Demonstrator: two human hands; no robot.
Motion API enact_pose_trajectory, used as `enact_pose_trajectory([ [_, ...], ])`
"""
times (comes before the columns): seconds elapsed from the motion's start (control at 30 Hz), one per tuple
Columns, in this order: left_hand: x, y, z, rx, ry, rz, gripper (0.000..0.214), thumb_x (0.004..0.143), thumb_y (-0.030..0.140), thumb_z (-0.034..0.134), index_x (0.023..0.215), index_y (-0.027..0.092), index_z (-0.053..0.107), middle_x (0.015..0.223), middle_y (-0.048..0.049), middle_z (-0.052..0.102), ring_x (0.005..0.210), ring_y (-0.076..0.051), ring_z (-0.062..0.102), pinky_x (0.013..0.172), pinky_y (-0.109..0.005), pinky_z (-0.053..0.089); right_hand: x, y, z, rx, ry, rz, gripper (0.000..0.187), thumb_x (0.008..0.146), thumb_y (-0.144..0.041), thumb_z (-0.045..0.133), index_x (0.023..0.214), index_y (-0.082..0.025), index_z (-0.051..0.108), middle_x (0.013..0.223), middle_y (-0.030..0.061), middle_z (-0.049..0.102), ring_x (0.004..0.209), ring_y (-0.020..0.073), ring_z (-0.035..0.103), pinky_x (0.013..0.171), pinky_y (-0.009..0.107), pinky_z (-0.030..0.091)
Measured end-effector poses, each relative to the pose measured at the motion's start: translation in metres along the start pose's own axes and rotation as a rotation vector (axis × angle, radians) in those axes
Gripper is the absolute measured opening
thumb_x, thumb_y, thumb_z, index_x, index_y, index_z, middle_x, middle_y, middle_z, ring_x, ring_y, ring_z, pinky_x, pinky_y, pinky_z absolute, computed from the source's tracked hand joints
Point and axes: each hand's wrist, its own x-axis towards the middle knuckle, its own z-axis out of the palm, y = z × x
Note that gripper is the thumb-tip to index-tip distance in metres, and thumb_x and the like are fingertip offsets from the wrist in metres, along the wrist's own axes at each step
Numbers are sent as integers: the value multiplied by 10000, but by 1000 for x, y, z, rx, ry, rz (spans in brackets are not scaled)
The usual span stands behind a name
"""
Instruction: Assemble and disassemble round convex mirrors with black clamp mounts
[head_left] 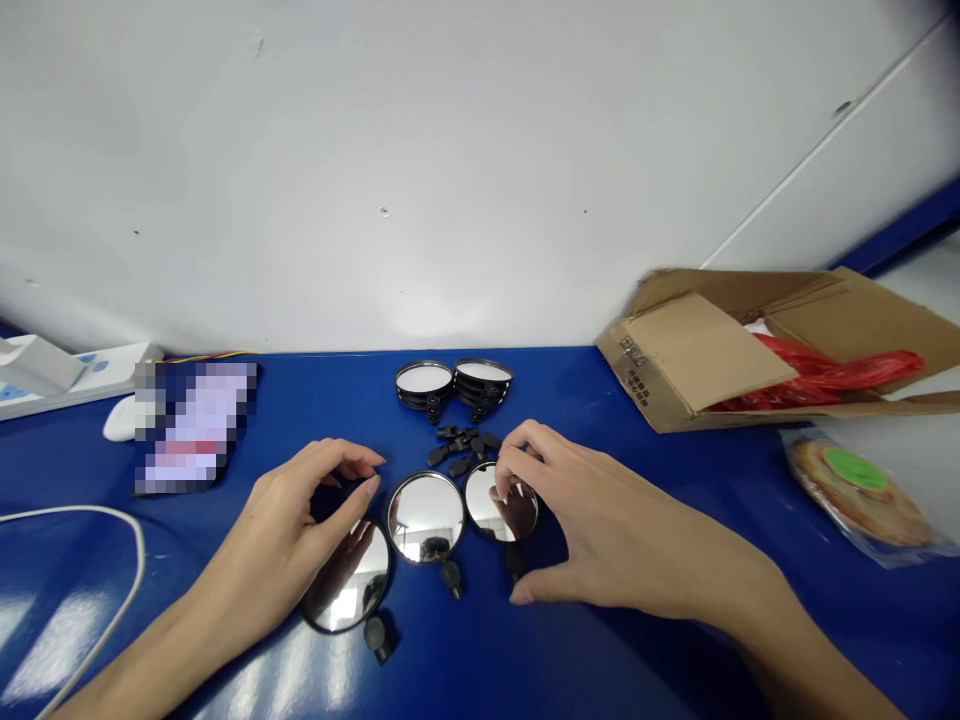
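Three small round mirrors lie in a row on the blue table (pixel 600 440). My left hand (pixel 300 520) curls over the top edge of the left mirror (pixel 349 585), fingers bent and touching its rim. My right hand (pixel 592 520) pinches the right mirror (pixel 499 505) between fingertips on its upper rim and thumb near its black mount (pixel 516 562). The middle mirror (pixel 425 517) lies untouched between them, black mount pointing toward me. Small black plastic parts (pixel 461 448) lie just behind the mirrors.
Two stacks of round mirrors (pixel 454 385) stand at the back near the white wall. An open cardboard box (pixel 765 345) with red plastic lies at right, a wrapped round item (pixel 862 490) beside it. A white cable (pixel 112 560) and a power strip (pixel 67 375) are at left.
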Motion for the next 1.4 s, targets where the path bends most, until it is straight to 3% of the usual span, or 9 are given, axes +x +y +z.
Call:
enact_pose_trajectory([
  [0.1, -1, 1, 0, 8, 3, 18, 329, 1126, 613, 692, 1261, 342, 820, 1233, -47, 840, 1108, -303, 760, 778, -358, 613, 2, -1, -1, 24, 95, 3, 427, 995, -640, 890, 1079, -281, 675, 1199, 20, 685, 919, 240, 699, 772, 412, 561],
  [0.2, -2, 1, 0, 18, 9, 45, 314, 1130, 600, 697, 1252, 339, 821, 1238, -48, 844, 1116, -302, 762, 803, -362, 616, 8, 0, 3, 9, 307, -52, 212, 1173, -487, 673, 1151, -276, 679, 1185, 37, 708, 959, 236, 706, 840, 412, 552],
  [0.3, -4, 1, 0, 26, 1, 59, 301, 1138, 585, 685, 1255, 341, 819, 1254, -45, 841, 1137, -298, 766, 794, -353, 625, 17, 4, 13, 16, 529, -100, 97, 1164, -338, 657, 1230, -271, 681, 1150, 42, 731, 1013, 237, 722, 865, 384, 550],
  [0.47, -5, 0, 1, 33, 3, 76, 277, 1139, 563, 673, 1265, 365, 819, 1256, -25, 836, 1145, -283, 779, 801, -340, 645, 35, 16, 27, -5, 741, -67, 271, 1160, -274, 648, 1423, -298, 708, 1118, 30, 741, 891, 202, 717, 728, 335, 524],
  [0.73, -5, 1, 2, 16, -8, 79, 299, 1133, 586, 678, 1260, 355, 819, 1241, -39, 834, 1140, -293, 776, 726, -317, 637, 57, 33, 33, -64, 736, -109, 347, 1217, -254, 547, 1484, -287, 767, 1184, 74, 757, 932, 208, 757, 823, 364, 600],
  [0.87, -5, 1, 2, 12, -19, 80, 299, 1139, 579, 668, 1266, 354, 819, 1248, -43, 829, 1141, -290, 775, 730, -312, 638, 61, 31, 35, -148, 845, -154, 324, 1212, -255, 582, 1458, -256, 792, 1111, 74, 722, 886, 195, 730, 734, 334, 569],
  [0.97, -5, 1, 3, 5, -25, 70, 298, 1142, 574, 665, 1283, 359, 816, 1270, -44, 823, 1156, -289, 772, 731, -308, 641, 68, 24, 35, -257, 920, -269, 277, 1193, -211, 618, 1371, -212, 830, 1046, 78, 710, 895, 205, 685, 728, 326, 549],
  [1.17, -4, 5, 2, 24, -20, 106, 277, 1145, 533, 655, 1263, 342, 817, 1230, -46, 843, 1136, -301, 779, 773, -344, 639, 90, 7, 30, -526, 758, -438, 369, 1086, -2, 597, 1300, -194, 830, 1085, 103, 756, 957, 248, 600, 862, 392, 493],
  [1.4, -4, 8, 1, 20, -20, 126, 250, 1153, 466, 644, 1267, 316, 808, 1187, -58, 843, 1094, -301, 781, 713, -335, 601, 107, -4, 33, -570, 657, -438, 226, 1089, -50, 673, 1216, -155, 829, 975, 101, 755, 971, 293, 611, 873, 431, 445],
])
